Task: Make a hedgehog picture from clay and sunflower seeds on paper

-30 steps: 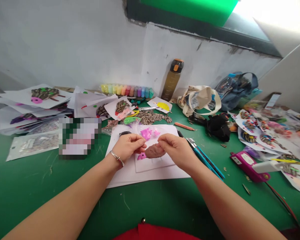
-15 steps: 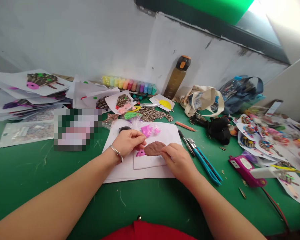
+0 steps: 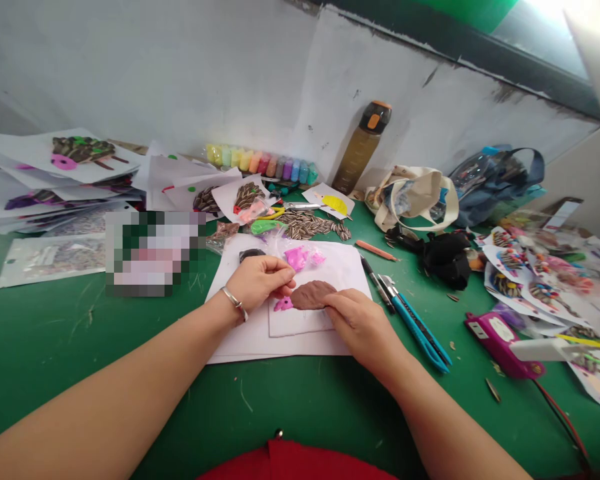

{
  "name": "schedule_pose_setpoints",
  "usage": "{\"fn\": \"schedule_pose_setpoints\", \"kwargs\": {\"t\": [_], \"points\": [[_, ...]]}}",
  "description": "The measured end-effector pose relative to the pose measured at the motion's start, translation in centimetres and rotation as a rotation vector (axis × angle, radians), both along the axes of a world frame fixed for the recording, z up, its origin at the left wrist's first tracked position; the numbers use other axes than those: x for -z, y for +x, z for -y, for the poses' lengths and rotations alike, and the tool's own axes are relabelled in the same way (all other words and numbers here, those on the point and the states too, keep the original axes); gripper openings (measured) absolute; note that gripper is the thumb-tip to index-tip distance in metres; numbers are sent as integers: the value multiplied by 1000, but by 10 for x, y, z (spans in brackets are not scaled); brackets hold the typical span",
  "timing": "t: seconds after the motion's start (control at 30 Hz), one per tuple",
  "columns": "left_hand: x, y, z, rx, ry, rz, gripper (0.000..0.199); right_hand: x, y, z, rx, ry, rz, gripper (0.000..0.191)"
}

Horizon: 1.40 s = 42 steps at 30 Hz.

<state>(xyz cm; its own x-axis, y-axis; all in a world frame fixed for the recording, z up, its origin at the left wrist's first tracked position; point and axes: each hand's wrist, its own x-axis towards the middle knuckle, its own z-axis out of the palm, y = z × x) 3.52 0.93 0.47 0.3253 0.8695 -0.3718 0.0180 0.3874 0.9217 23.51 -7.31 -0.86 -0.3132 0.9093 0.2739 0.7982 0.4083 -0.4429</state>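
A flat, oval piece of brown modelling clay is over a small white card, which lies on larger white sheets. My right hand pinches the clay's right end between thumb and fingers. Close to its left end, my left hand has thumb and fingertips pressed together; what they hold, if anything, is hidden. A small pink clay shape with a dark dot sits on the card beside the brown clay. Behind it are pink clay lumps in clear wrapping.
Sunflower seeds lie heaped behind the sheets. To the right are a black pen, a blue cutter and a purple device with a cable. A brown bottle stands by the wall; stacked artworks lie left.
The view has shifted slightly, so the things on the right appear farther right. Both hands keep nearly the same pose around the brown clay.
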Motion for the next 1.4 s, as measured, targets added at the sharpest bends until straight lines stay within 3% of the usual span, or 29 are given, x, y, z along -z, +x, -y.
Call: {"fn": "schedule_pose_setpoints", "kwargs": {"t": [0.63, 0.83, 1.4], "points": [[-3, 2, 1, -16, -17, -16, 10, 5, 0, 1, 4, 59, 236, 19], [-2, 1, 2, -2, 0, -6, 16, -2, -3, 5, -7, 32, 347, 16], [0, 1, 1, -7, 6, 2, 18, -1, -1, 5, 49, 62, 390, 18]]}}
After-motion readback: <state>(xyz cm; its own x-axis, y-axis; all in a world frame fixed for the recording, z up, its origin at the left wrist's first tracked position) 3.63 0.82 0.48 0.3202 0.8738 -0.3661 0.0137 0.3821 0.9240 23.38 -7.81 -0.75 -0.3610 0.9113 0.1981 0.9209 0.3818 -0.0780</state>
